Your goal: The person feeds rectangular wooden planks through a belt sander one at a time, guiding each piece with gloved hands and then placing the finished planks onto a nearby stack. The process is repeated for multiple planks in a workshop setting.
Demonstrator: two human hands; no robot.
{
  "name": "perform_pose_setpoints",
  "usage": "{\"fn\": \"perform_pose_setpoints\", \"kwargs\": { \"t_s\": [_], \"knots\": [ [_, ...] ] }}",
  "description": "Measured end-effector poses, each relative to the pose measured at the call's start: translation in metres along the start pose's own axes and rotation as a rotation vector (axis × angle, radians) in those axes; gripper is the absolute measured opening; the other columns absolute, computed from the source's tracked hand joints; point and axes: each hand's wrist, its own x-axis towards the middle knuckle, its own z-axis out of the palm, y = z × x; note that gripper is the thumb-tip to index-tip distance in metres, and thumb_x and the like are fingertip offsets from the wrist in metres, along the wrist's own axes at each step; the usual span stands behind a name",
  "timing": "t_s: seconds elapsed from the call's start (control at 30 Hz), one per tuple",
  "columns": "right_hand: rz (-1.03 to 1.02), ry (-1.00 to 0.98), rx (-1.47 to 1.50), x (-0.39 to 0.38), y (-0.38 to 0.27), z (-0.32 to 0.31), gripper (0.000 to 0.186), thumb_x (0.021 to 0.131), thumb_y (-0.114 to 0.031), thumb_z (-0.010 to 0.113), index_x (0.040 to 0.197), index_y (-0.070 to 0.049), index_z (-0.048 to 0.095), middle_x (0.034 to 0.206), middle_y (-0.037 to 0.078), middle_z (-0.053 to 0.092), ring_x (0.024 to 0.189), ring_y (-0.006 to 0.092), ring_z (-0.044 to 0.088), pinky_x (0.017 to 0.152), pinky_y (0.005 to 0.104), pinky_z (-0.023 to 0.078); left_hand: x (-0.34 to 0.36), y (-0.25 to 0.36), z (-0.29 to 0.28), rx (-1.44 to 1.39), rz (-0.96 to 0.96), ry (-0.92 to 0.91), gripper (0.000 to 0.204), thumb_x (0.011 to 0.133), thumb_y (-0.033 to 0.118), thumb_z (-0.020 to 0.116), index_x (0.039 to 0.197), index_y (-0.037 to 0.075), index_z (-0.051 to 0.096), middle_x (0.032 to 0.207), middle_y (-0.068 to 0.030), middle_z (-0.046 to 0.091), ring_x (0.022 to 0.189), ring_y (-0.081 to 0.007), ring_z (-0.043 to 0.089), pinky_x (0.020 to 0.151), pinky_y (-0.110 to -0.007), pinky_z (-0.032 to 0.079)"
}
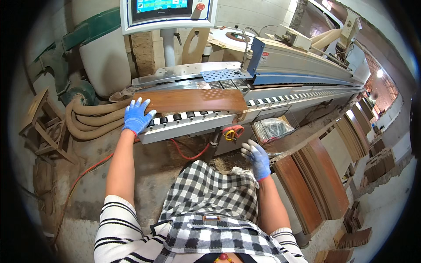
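A long reddish-brown wooden board (190, 101) lies flat on the roller infeed of a long machine. On its left end rests my left hand (137, 116), in a blue glove with pale fingertips, the fingers spread and the palm near the board's corner. My right hand (256, 160), gloved the same way, hangs in the air in front of the machine, its fingers stretched out and apart, touching nothing. Black and white rollers (184, 115) show along the board's near edge. The board's far right end sits beside the blue machine housing (258, 61).
Stacked brown boards (318, 175) stand at my right, close to my right forearm. A control panel (169, 13) with a lit screen rises behind the machine. Thick hoses (87, 118) coil at the left. Red and yellow rings (232, 132) hang below the rollers, near a wire basket (274, 130).
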Motion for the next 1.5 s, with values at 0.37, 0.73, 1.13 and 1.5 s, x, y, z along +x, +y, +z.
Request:
{"fn": "perform_pose_setpoints", "kwargs": {
  "t_s": [0.37,0.73,1.13,1.5],
  "knots": [
    [-0.223,0.23,-2.033,-0.022,0.015,-0.175,0.05,0.076,-0.023,0.064,0.125,-0.015,0.053,0.128,0.008,0.053,0.114,0.0287,0.049,0.094,0.0423,0.04,0.043,0.029,0.009,0.005,-0.221,-0.013,0.068,0.085,0.063,0.044,0.14,0.023,0.039,0.15,-0.0102,0.027,0.139,-0.0311,0.022,0.11,-0.047,0.019],
    [-0.324,0.243,-2.048,-0.024,0.04,-0.189,0.032,0.081,-0.009,0.049,0.111,-0.013,0.058,0.122,0.007,0.055,0.111,0.0261,0.05,0.092,0.0413,0.04,0.041,0.027,0.015,-0.028,-0.231,0.035,0.069,0.084,0.063,0.046,0.139,0.021,0.041,0.15,-0.0108,0.028,0.139,-0.0301,0.022,0.111,-0.045,0.018],
    [-0.008,0.66,-0.428,-0.134,0.105,-0.183,0.025,0.089,-0.03,0.059,0.098,-0.006,0.064,0.087,0.009,0.065,0.072,0.0219,0.061,0.067,0.032,0.05,0.041,0.029,0.017,-0.038,-0.224,0.065,0.071,0.083,0.063,0.047,0.138,0.019,0.042,0.149,-0.0118,0.029,0.138,-0.0308,0.023,0.111,-0.045,0.018],
    [-0.039,1.064,0.431,-0.185,0.09,-0.251,0.05,0.084,-0.053,0.059,0.097,-0.005,0.056,0.098,0.008,0.062,0.081,0.0201,0.058,0.079,0.0353,0.051,0.04,0.026,0.019,-0.042,-0.23,0.079,0.069,0.084,0.062,0.048,0.138,0.019,0.043,0.148,-0.0117,0.031,0.138,-0.0313,0.024,0.111,-0.045,0.019]
  ]
}}
